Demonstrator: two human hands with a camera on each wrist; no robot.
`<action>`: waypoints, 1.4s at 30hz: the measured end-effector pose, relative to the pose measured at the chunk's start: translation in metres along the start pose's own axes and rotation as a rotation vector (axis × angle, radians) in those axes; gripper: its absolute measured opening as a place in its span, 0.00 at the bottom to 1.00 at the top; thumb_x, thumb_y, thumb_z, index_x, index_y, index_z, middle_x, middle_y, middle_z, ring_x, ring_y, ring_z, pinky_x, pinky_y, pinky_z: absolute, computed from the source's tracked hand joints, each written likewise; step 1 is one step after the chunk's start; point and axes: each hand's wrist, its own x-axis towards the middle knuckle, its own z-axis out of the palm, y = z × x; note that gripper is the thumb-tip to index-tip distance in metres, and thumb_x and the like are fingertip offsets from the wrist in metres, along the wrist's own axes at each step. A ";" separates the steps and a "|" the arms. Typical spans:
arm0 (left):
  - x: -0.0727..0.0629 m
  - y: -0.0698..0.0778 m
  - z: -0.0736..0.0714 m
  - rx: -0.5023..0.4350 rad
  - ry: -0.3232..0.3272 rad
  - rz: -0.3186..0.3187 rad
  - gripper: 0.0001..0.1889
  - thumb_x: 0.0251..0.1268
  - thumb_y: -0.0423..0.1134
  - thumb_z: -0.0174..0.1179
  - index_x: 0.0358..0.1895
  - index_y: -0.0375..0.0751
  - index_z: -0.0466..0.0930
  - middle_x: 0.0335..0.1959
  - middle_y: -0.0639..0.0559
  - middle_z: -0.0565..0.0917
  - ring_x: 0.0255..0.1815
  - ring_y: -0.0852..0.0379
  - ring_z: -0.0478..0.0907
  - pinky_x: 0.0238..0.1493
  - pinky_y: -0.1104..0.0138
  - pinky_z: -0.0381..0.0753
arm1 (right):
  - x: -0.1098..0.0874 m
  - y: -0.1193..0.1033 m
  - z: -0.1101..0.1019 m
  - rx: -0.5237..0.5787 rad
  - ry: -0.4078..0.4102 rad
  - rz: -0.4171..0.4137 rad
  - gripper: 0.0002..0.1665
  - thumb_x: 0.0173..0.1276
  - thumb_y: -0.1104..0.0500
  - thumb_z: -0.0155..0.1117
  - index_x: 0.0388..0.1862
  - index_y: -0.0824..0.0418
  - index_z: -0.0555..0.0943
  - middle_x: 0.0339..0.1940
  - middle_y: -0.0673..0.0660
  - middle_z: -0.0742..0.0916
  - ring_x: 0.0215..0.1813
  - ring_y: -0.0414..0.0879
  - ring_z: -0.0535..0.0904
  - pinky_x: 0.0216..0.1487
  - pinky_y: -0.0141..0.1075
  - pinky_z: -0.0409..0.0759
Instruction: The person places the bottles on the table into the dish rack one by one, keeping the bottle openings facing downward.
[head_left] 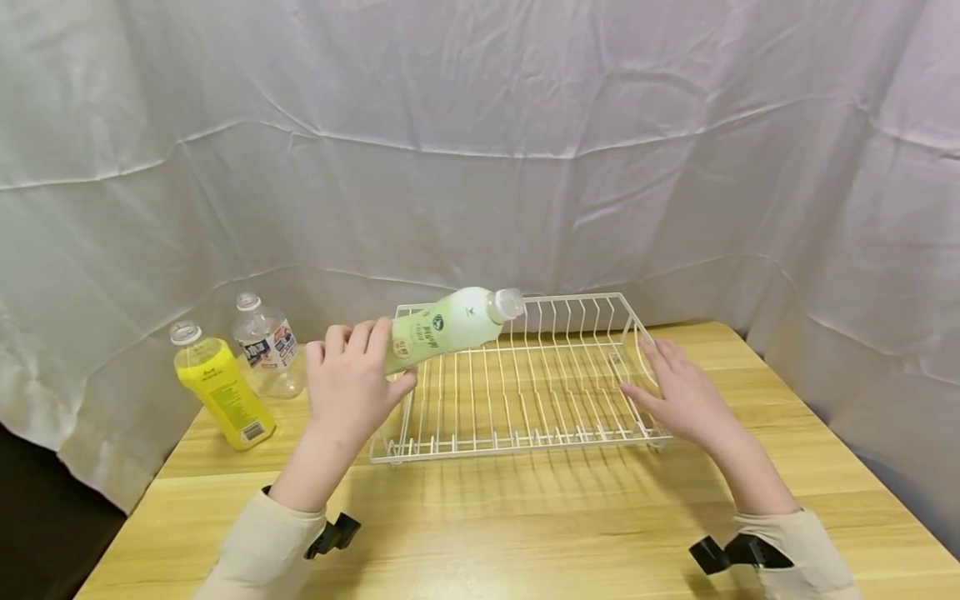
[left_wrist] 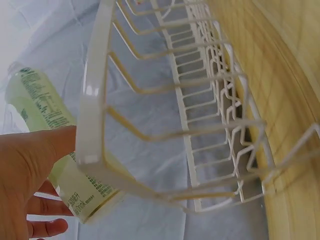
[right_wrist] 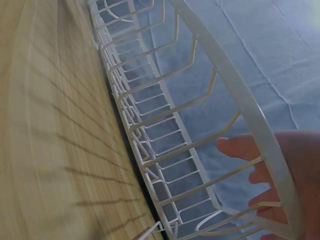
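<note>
My left hand grips a pale green labelled bottle around its lower part. The bottle is held tilted, its clear neck end to the upper right, above the left part of a white wire dish rack. In the left wrist view, the bottle and thumb appear beyond the rack's thick rim. At the rack's right end is my right hand, its fingers fairly straight and thumb spread apart. The right wrist view has its fingers partly behind the rack's bars; whether they touch is unclear.
Left of the rack, a yellow bottle and a clear bottle with a blue, white and red label stand on the wooden table. A pale cloth curtain hangs behind and at both sides.
</note>
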 end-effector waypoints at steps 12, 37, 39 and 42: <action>-0.002 0.020 0.005 -0.071 -0.061 -0.007 0.36 0.40 0.54 0.74 0.58 0.48 0.74 0.51 0.48 0.83 0.46 0.44 0.72 0.40 0.54 0.65 | -0.009 -0.028 -0.021 0.383 0.357 -0.145 0.49 0.62 0.51 0.71 0.78 0.51 0.57 0.78 0.65 0.62 0.77 0.66 0.55 0.69 0.68 0.54; -0.019 0.052 0.012 -0.072 -0.148 0.112 0.39 0.39 0.54 0.76 0.60 0.49 0.74 0.53 0.51 0.81 0.47 0.48 0.73 0.42 0.58 0.67 | -0.022 -0.072 0.004 0.255 0.481 -0.618 0.46 0.63 0.35 0.62 0.69 0.65 0.69 0.71 0.60 0.74 0.75 0.49 0.65 0.76 0.27 0.54; -0.020 0.054 0.013 -0.062 -0.137 0.126 0.38 0.39 0.54 0.76 0.59 0.49 0.75 0.52 0.51 0.81 0.47 0.49 0.73 0.41 0.59 0.68 | -0.021 -0.073 0.005 0.250 0.475 -0.638 0.45 0.62 0.36 0.64 0.68 0.65 0.70 0.69 0.60 0.75 0.73 0.50 0.67 0.75 0.28 0.56; -0.021 0.056 0.014 -0.056 -0.116 0.149 0.38 0.38 0.54 0.76 0.59 0.50 0.75 0.51 0.51 0.81 0.46 0.49 0.73 0.40 0.59 0.68 | -0.019 -0.074 0.006 0.232 0.460 -0.660 0.43 0.59 0.42 0.70 0.66 0.65 0.72 0.66 0.61 0.78 0.69 0.52 0.71 0.74 0.27 0.58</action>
